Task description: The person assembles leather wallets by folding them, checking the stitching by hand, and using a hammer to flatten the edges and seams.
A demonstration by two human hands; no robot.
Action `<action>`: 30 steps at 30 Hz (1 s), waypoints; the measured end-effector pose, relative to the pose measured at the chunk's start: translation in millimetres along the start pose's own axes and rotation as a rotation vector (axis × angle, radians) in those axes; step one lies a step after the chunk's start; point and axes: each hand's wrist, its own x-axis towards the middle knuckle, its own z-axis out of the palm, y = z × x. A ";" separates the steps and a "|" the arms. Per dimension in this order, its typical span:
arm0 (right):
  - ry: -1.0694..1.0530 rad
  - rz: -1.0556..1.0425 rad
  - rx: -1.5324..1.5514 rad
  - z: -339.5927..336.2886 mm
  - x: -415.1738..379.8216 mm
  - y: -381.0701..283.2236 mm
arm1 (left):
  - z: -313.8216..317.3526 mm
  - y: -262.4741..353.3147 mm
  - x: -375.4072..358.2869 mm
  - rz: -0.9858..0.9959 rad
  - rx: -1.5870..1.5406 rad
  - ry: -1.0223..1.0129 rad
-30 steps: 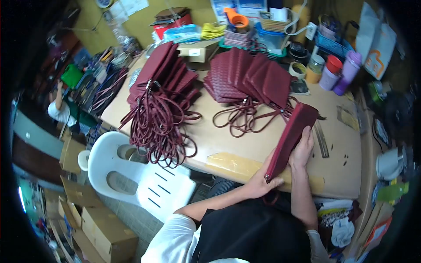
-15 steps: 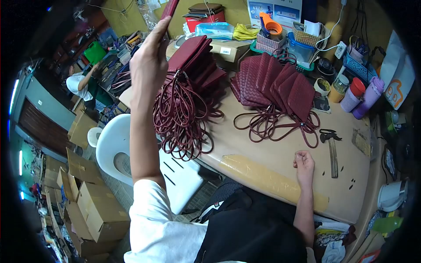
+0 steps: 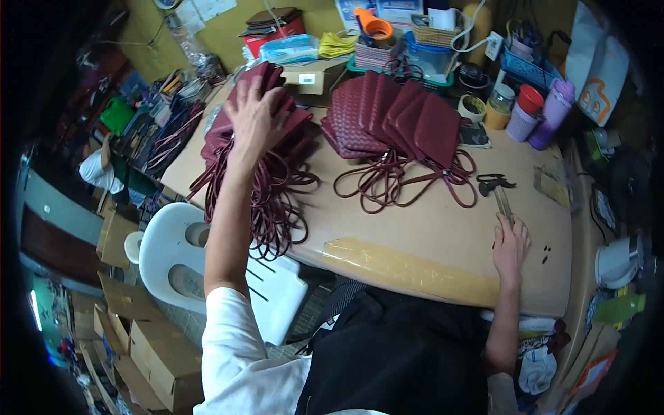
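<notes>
My left hand (image 3: pixel 254 124) lies over the left pile of maroon pouches (image 3: pixel 294 131), its fingers spread across the top. Long maroon straps (image 3: pixel 277 214) hang from this pile in loops over the table's front edge. On the right, my right hand (image 3: pixel 510 245) is closed around the wooden handle of a hammer (image 3: pixel 503 202), whose dark head rests toward the back of the table. Between my hands, a second group of maroon woven pouches (image 3: pixel 394 114) is fanned out, with looped straps lying in front.
A padded table (image 3: pixel 429 235) has a taped front edge. Behind stand a cardboard box (image 3: pixel 308 79), baskets (image 3: pixel 436 33), a jar (image 3: pixel 499 98) and a purple bottle (image 3: pixel 553 114). A white plastic chair (image 3: pixel 169 238) stands front left. Another person (image 3: pixel 104 173) works far left.
My left hand came down from its raised position, where it held a maroon item, onto the left pile and opened. My right hand moved right onto the hammer's handle. The view shifted slightly.
</notes>
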 end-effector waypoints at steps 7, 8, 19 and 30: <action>0.064 0.032 0.045 8.0 4.0 6.5 | 60.6 147.1 7.2 0.166 -0.744 -0.118; 0.064 0.023 0.062 6.8 4.2 6.4 | 65.9 165.8 9.7 0.160 -0.793 -0.111; 0.100 0.197 0.003 16.0 6.2 9.7 | 79.1 268.7 44.3 0.247 -0.224 -0.243; 0.185 0.146 0.128 17.6 4.8 15.8 | 99.4 266.1 67.8 -0.036 -0.701 -0.602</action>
